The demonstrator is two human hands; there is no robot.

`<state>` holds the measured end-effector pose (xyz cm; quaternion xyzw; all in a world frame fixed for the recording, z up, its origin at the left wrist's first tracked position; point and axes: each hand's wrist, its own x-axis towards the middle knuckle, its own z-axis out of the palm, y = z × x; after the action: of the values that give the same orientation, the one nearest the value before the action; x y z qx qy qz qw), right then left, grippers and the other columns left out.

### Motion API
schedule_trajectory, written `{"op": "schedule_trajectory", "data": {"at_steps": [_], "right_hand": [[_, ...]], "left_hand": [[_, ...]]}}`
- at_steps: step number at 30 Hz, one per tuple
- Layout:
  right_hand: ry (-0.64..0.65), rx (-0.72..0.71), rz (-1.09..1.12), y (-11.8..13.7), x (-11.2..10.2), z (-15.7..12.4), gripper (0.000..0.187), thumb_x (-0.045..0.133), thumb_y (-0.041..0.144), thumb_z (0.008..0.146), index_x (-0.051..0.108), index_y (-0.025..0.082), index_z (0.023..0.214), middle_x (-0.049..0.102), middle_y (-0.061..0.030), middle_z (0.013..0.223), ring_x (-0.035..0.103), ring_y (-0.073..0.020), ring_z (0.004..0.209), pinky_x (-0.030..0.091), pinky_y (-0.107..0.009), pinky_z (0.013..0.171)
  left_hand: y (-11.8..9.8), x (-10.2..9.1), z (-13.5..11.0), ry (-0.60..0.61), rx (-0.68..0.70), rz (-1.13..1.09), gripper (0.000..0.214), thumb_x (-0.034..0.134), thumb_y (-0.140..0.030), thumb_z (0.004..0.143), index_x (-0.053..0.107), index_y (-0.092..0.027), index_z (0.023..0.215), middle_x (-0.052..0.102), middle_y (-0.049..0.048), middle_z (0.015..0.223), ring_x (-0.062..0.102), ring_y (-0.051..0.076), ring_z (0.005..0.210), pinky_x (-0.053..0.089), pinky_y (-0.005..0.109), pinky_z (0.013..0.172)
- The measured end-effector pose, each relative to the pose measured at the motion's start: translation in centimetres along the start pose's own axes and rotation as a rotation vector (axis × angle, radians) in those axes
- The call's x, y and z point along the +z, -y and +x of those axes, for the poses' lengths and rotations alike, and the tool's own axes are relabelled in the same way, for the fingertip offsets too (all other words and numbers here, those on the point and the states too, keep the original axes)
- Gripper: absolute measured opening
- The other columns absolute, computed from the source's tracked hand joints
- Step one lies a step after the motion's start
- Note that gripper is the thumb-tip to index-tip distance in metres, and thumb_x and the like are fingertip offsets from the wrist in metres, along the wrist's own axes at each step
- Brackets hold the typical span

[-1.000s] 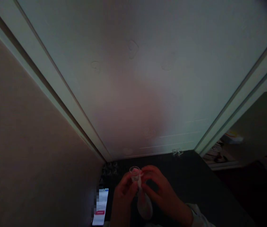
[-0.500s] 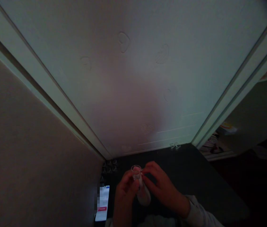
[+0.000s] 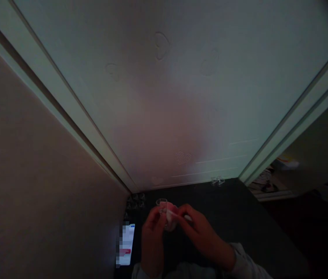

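My left hand (image 3: 153,230) is closed around a small clear glass (image 3: 161,202), whose round rim shows above the fingers. A soft pink-and-white cloth (image 3: 170,220) is bunched against the glass and partly covers it. With its thumb and fingers pinched together, my right hand (image 3: 195,226) grips the cloth on the right side. Both hands are just above the dark tabletop (image 3: 233,232). Dim light hides the glass's lower part.
Several small clear glass pieces (image 3: 136,202) stand at the table's back left corner. More clear glassware (image 3: 217,181) is at the back edge. A lit phone (image 3: 126,245) lies by the left wall. A pale panel with heart shapes (image 3: 183,157) rises behind.
My right hand has pulled the cloth up, and it now bunches against the glass instead of hanging down. The glass has tilted and shifted slightly left in the view.
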<state>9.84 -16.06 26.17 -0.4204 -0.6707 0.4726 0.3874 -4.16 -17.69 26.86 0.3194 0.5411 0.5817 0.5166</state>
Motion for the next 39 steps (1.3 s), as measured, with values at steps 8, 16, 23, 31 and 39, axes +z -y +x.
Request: {"op": "schedule_trajectory", "data": {"at_steps": [8,16,23,31,39], "right_hand": [[0.086,0.12,0.325,-0.6,0.8,0.2,0.024,0.055,0.042,0.082,0.054,0.018,0.081,0.053,0.0014,0.075,0.049,-0.0135,0.068,0.041,-0.025,0.063],[-0.327,0.314,0.791,-1.6,0.0,1.1,0.028,0.068,0.043,0.069,0.054,0.018,0.07,0.052,0.0045,0.062,0.045,-0.0109,0.054,0.036,-0.022,0.051],[-0.26,0.238,0.861,-1.1,-0.4,1.2,0.036,0.059,0.055,0.072,0.061,0.019,0.065,0.061,-0.0014,0.074,0.053,-0.0174,0.067,0.041,-0.029,0.063],[-0.207,0.344,0.935,-0.9,0.2,0.7,0.024,0.074,0.036,0.064,0.059,0.021,0.075,0.057,0.0043,0.067,0.051,-0.0129,0.058,0.039,-0.023,0.053],[0.004,0.356,0.849,-1.0,-1.0,0.7,0.025,0.072,0.032,0.066,0.068,0.017,0.087,0.067,-0.0021,0.081,0.06,-0.0164,0.074,0.044,-0.027,0.068]], "left_hand": [[0.9,-0.3,0.2,0.064,0.029,0.041,0.028,0.069,-0.036,0.071,0.067,-0.019,0.093,0.068,0.0058,0.101,0.061,0.022,0.094,0.047,0.028,0.081],[0.7,-0.5,0.2,0.094,-0.036,0.06,0.028,0.067,-0.038,0.072,0.064,-0.019,0.093,0.069,0.0038,0.087,0.063,0.019,0.08,0.049,0.026,0.071],[0.4,0.6,-0.3,0.241,0.068,0.372,0.026,0.058,-0.03,0.079,0.063,-0.018,0.101,0.067,0.0076,0.101,0.06,0.023,0.096,0.046,0.033,0.084],[-0.9,0.6,-1.0,0.244,0.219,0.622,0.025,0.055,-0.028,0.079,0.065,-0.02,0.101,0.068,0.0067,0.094,0.061,0.022,0.087,0.048,0.032,0.078],[-1.2,0.6,-1.4,0.194,0.186,0.646,0.021,0.061,-0.031,0.074,0.062,-0.018,0.09,0.067,0.0058,0.083,0.062,0.021,0.075,0.048,0.029,0.067]]}}
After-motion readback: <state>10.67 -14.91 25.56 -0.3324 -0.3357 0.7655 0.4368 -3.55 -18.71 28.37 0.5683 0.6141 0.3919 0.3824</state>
